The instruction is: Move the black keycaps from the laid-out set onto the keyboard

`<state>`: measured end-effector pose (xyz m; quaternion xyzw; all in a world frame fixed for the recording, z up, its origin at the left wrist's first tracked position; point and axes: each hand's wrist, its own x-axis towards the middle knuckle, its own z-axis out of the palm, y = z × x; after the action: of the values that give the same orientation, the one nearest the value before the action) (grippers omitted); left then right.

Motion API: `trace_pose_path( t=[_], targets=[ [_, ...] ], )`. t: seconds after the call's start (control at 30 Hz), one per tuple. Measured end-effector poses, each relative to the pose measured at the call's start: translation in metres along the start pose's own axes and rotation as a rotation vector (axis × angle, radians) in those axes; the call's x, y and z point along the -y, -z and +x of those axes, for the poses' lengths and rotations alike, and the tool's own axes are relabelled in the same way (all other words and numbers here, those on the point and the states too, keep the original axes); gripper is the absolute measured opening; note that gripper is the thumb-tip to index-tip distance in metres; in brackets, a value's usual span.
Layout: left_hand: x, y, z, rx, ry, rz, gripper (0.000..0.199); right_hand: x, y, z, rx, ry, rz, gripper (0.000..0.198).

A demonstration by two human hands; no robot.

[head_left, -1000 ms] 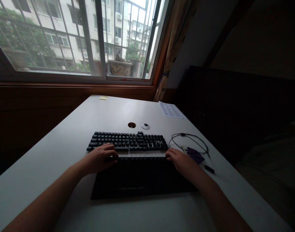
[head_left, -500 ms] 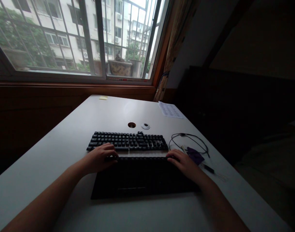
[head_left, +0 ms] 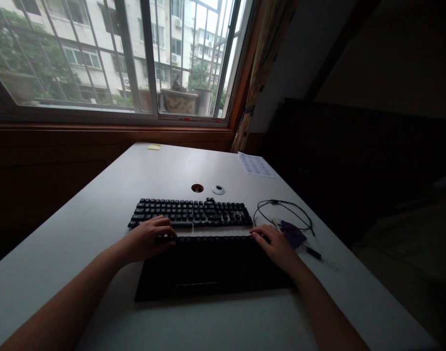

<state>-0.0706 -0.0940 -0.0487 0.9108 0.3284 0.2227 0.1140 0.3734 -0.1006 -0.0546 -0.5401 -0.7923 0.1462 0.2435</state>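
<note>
My left hand (head_left: 151, 239) has its fingers curled around the upper left end of a black keyboard (head_left: 211, 265), thumb toward me. At the keyboard's upper right end, my right hand (head_left: 274, 243) grips it in the same way. The keyboard's broad face is very dark, and a row of key-like bumps lines its far edge. Just beyond it, black keycaps (head_left: 182, 212) lie in keyboard-like rows, with the white tabletop showing between some of them. A few keycaps stick out above the top row. My left fingers partly cover the nearest row.
On the white desk (head_left: 80, 229), a coiled black cable (head_left: 310, 222), a purple cloth-like piece (head_left: 292, 235) and a small black-handled tool (head_left: 312, 252) lie at right. Farther back are a round hole (head_left: 197, 188), its cover (head_left: 218, 189), a printed sheet (head_left: 257, 165) and a yellow note (head_left: 154, 146).
The whole view has shifted slightly, with the desk items a little farther left. Both hands keep their hold on the keyboard, and nothing else has visibly moved.
</note>
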Motion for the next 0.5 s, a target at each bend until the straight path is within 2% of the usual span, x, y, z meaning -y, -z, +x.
trace_pose_path(
  t=[0.5],
  targets=[
    [-0.004, 0.003, 0.002, -0.019, -0.004, -0.017, 0.009, 0.015, -0.002, 0.001, 0.013, 0.059, -0.157, 0.025]
  ],
)
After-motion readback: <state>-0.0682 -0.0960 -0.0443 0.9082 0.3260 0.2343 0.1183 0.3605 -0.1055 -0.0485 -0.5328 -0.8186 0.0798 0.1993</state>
